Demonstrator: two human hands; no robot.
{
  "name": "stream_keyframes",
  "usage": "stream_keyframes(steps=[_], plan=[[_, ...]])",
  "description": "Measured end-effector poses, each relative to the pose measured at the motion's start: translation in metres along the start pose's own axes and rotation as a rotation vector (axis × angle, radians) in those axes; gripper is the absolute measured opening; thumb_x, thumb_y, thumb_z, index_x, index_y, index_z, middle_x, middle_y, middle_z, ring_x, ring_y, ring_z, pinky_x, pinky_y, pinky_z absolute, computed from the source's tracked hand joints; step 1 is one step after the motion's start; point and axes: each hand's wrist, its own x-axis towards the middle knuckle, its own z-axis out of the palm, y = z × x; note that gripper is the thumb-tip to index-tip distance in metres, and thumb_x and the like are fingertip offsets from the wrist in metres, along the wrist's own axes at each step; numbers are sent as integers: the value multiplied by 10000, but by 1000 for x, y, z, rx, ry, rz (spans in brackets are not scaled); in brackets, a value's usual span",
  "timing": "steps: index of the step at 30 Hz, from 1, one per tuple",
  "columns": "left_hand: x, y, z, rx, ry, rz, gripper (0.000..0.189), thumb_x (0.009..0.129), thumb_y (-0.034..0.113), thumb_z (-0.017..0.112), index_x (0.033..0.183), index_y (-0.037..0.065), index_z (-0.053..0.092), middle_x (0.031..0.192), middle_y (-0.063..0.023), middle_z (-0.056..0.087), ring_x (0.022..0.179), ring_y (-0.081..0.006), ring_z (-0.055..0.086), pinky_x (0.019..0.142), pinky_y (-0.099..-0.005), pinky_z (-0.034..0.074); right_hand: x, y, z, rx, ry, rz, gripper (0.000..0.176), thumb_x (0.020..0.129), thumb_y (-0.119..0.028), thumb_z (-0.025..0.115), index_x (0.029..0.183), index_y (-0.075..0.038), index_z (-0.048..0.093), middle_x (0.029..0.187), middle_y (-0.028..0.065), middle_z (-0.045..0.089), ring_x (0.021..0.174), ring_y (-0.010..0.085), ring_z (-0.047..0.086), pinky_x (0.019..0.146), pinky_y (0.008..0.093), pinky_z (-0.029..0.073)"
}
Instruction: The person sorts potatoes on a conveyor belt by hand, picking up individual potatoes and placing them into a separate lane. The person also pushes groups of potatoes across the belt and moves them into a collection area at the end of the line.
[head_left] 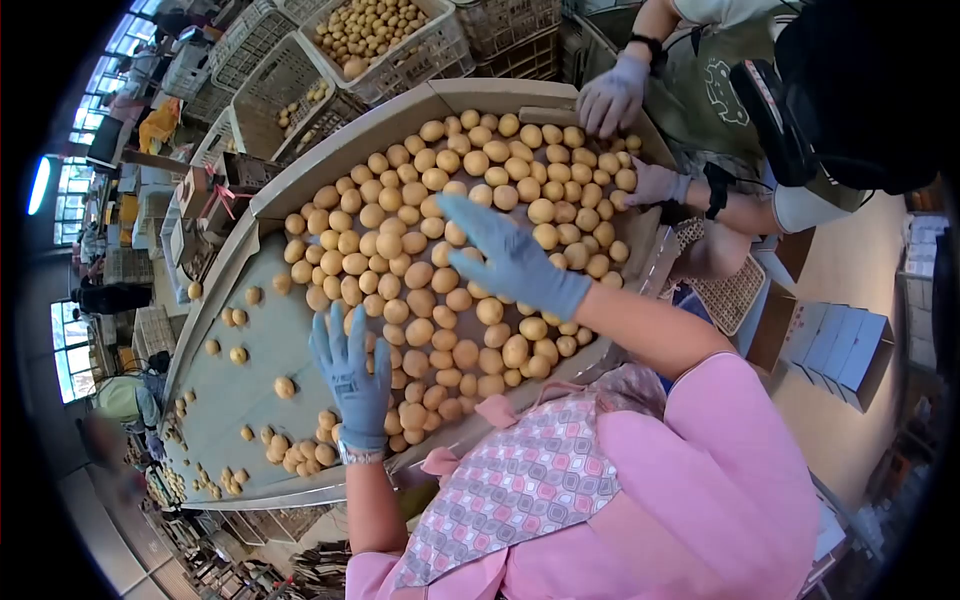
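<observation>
Many round yellow-brown fruits [400, 240] lie in a dense layer on a sorting table with a raised rim [340, 120]. My left hand [355, 375], in a blue-grey glove, rests at the near left edge of the dense layer, fingers spread and pointing away from me. Over the middle of the fruits is my right hand [505, 255], gloved alike, its fingers stretched to the left with the thumb apart. Neither hand holds a fruit. Fruits under the palms are hidden.
A co-worker's gloved hands [610, 97] touch fruits at the far right. Crates [385, 75] stand behind the far rim, some with fruits. Scattered fruits lie on the green surface [250, 370] at left. A woven basket [728, 292] and blue-grey boxes [838, 345] are at right.
</observation>
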Motion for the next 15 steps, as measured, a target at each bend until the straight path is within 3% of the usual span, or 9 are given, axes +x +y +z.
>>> stream_keyframes(steps=[2, 5, 7, 9, 11, 13, 15], plan=[[-28, -11, -10, -7, -73, -124, 643, 937, 260, 739, 1539, 140, 547, 1641, -198, 423, 1516, -491, 337, 1231, -610, 301, -55, 15, 18, -566, -96, -266, 682, 971, -344, 714, 1574, -116, 488, 1567, 140, 508, 1322, 293, 573, 1097, 426, 470], [-69, -27, -12, 60, -182, -200, 696, 942, 334, 732, 1574, 152, 504, 1651, -201, 408, 1517, -513, 323, 1239, -623, 277, -94, 26, 26, -780, -306, -189, 598, 961, -373, 701, 1492, -130, 569, 1559, 133, 495, 1375, 275, 525, 1122, 430, 436], [-85, -31, -7, 96, -243, -216, 711, 955, 390, 706, 1582, 134, 489, 1634, -196, 438, 1522, -481, 340, 1243, -630, 257, -70, 26, 35, -633, -181, -185, 347, 946, -260, 688, 1271, -139, 664, 1345, 88, 620, 1243, 243, 603, 999, 405, 489], [-94, -28, -3, 130, -304, -202, 707, 959, 392, 697, 1579, 123, 491, 1620, -192, 459, 1522, -462, 355, 1242, -632, 252, -32, 26, 38, -661, -124, -236, 251, 934, -211, 681, 1176, -148, 678, 1207, 48, 665, 1154, 221, 636, 930, 396, 502], [-95, -27, 8, 123, -237, -177, 689, 957, 343, 698, 1573, 110, 495, 1588, -191, 498, 1502, -443, 392, 1236, -633, 265, 21, 35, 59, -656, 70, -279, 193, 915, -166, 676, 1107, -151, 675, 1091, 10, 676, 1018, 204, 675, 805, 395, 516], [-91, -24, 15, 89, -186, -148, 680, 957, 318, 697, 1573, 113, 494, 1578, -193, 507, 1490, -447, 404, 1234, -630, 272, 78, 27, 74, -784, -404, 123, 367, 933, -100, 706, 1297, -147, 685, 1314, 64, 681, 1147, 286, 696, 937, 407, 548], [-88, -20, 11, 52, -155, -162, 617, 968, 292, 686, 1538, 104, 539, 1553, -195, 528, 1469, -444, 432, 1234, -605, 292, 104, 40, 105, -845, -451, 406, 356, 943, -119, 734, 1297, -133, 693, 1294, 59, 705, 1178, 280, 706, 896, 425, 572]])
